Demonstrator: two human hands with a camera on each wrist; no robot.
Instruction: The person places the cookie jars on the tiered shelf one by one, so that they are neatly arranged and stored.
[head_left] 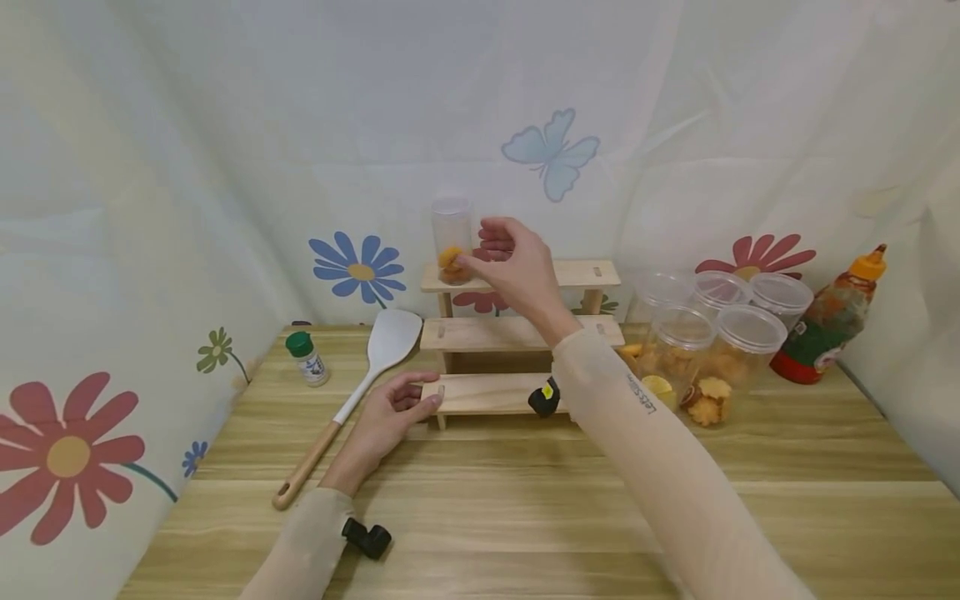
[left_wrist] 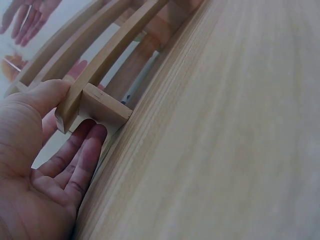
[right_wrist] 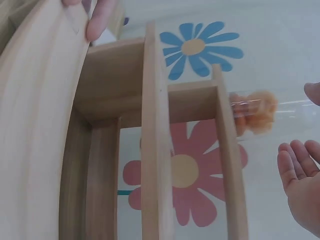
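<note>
A three-tier wooden stand rises in steps near the back of the table. My left hand grips the left end of its lowest step; in the left wrist view the thumb lies on the board and the fingers curl below it, beside the leg. On the left end of the top tier stands a clear jar with orange-yellow snack pieces in its bottom. Just right of that jar is my right hand, its thumb and fingers spread. The right wrist view shows a gap between this hand and the jar.
Several clear lidded jars holding cookies and other snacks stand right of the stand. Behind them a sauce bottle with an orange cap leans. A white spatula with a wooden handle and a green-capped shaker are at left.
</note>
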